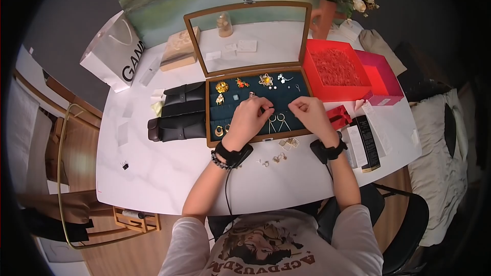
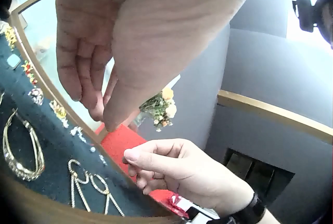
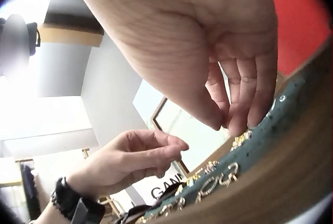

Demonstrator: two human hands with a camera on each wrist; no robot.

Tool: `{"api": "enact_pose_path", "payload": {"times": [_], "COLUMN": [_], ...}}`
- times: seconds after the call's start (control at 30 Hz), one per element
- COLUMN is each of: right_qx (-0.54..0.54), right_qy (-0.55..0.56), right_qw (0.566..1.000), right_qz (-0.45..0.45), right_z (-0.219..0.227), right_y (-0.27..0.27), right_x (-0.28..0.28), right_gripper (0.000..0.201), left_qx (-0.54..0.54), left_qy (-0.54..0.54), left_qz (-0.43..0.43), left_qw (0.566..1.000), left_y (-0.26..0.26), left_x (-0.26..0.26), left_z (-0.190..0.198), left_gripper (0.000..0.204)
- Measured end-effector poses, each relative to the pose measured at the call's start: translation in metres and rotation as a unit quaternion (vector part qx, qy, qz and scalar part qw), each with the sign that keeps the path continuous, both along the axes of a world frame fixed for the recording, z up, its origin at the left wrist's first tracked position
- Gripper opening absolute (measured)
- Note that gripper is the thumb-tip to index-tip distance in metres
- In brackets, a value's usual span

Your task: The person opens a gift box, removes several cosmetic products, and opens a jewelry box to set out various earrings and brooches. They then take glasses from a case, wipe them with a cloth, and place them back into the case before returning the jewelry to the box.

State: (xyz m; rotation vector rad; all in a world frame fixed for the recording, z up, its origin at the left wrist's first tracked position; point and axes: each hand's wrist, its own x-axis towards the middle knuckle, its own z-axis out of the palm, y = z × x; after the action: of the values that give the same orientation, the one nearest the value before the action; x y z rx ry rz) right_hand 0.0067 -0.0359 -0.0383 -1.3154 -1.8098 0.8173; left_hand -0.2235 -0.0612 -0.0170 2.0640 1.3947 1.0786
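A wooden jewellery box [image 1: 208, 115] with a dark green lining lies with its glass lid up. My left hand [image 1: 249, 117] hovers above its middle, fingers loosely bent, thumb near the fingertips. Facing it over the right part is my right hand [image 1: 313, 116], thumb close to the bent fingers. No object shows between the fingers of either hand. Two looped earrings with long bars [image 1: 280, 118] lie between the hands at the front. Gold hoops [image 2: 23, 146] show in the left wrist view. Brooches [image 1: 265, 79] line the back.
Black leather cases [image 1: 183, 115] adjoin the box at left. Loose earrings [image 1: 279, 158] lie in front. At right are a red box [image 1: 335, 93], a pink box [image 1: 384, 98] and a black carton [image 1: 367, 145]. A paper bag [image 1: 110, 51] and a vase [image 1: 323, 19] stand behind.
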Motion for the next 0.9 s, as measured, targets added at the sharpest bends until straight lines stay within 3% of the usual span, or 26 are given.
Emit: {"api": "enact_pose_path", "payload": {"times": [0.13,0.2,0.3,0.53,0.67,0.77,0.83,0.9], "right_qx": [-0.026,-0.065,-0.056,-0.027,-0.037,-0.029,-0.013,0.003], "right_qy": [-0.037,-0.086,-0.143,-0.217,-0.266,-0.273,-0.247,-0.222], "right_qw": [0.998,0.989,0.984,0.972,0.96,0.96,0.967,0.974], "right_qz": [0.032,0.099,0.093,0.082,0.078,0.064,0.055,0.045], "right_z": [0.024,0.022,0.02,-0.001,0.009,0.009,0.003,-0.003], "right_y": [-0.021,-0.036,-0.059,-0.085,-0.094,-0.098,-0.099,-0.099], "right_x": [0.021,0.027,0.026,0.034,0.046,0.054,0.051,0.05], "right_gripper": [0.016,0.014,0.014,0.02,0.019,0.018,0.018,0.018], "left_qx": [-0.032,-0.03,-0.064,-0.04,-0.014,-0.084,-0.046,-0.05], "left_qy": [0.04,0.055,0.134,0.244,0.18,0.174,0.164,0.174], "left_qz": [-0.053,-0.081,-0.115,-0.103,-0.141,-0.178,-0.112,-0.113], "left_qw": [0.997,0.995,0.982,0.964,0.973,0.965,0.979,0.977], "left_y": [-0.029,-0.041,-0.054,-0.062,-0.063,-0.059,-0.055,-0.054], "left_x": [0.009,0.021,0.04,0.054,0.051,0.051,0.048,0.046], "left_z": [0.013,0.006,-0.004,-0.043,-0.043,-0.033,-0.031,-0.032], "left_gripper": [0.013,0.012,0.008,0.009,0.01,0.013,0.015,0.017]}}
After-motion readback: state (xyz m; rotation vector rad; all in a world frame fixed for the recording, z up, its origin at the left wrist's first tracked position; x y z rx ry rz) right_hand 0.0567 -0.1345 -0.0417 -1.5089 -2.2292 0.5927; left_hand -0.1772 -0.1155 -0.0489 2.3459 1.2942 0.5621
